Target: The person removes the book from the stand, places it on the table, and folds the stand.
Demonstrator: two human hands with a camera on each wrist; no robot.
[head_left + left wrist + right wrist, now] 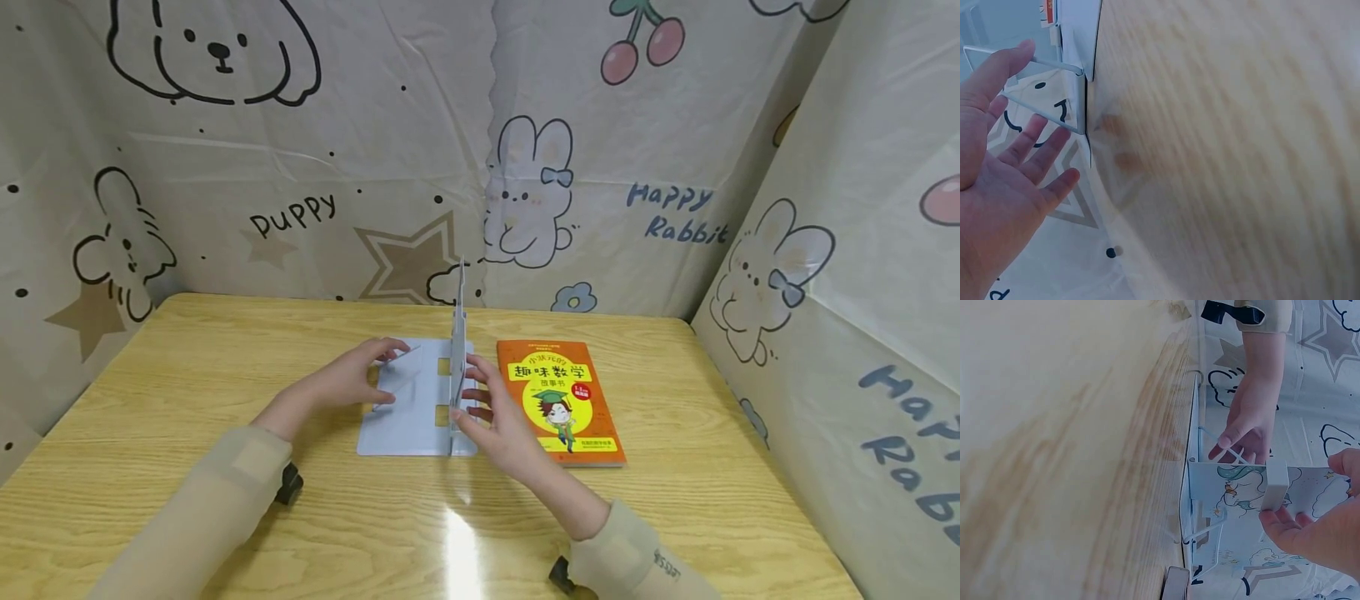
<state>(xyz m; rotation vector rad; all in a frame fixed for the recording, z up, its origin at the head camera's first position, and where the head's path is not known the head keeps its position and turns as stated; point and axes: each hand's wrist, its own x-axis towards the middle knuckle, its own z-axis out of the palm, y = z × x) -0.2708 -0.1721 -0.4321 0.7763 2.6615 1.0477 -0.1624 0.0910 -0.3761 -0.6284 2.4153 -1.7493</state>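
A pale blue bookstand [408, 433] lies with its base on the table and its printed panel [1241, 484] standing upright, seen nearly edge-on in the head view. My left hand [352, 377] spans a white wire leg [1082, 103] on the base's left side, thumb on one side wire and fingers at the other. With my right hand [498, 421] I grip the upright panel, thumb at its near edge and fingers on its right face. In the right wrist view those fingers touch a white block [1275, 486] on the panel. Another wire leg [1216, 544] shows below it.
An orange children's book [562, 400] with a cartoon cover lies right of the bookstand, partly behind my right hand. The wooden table [360, 525] reaches back to a printed cloth [420, 150], which also hangs along both sides.
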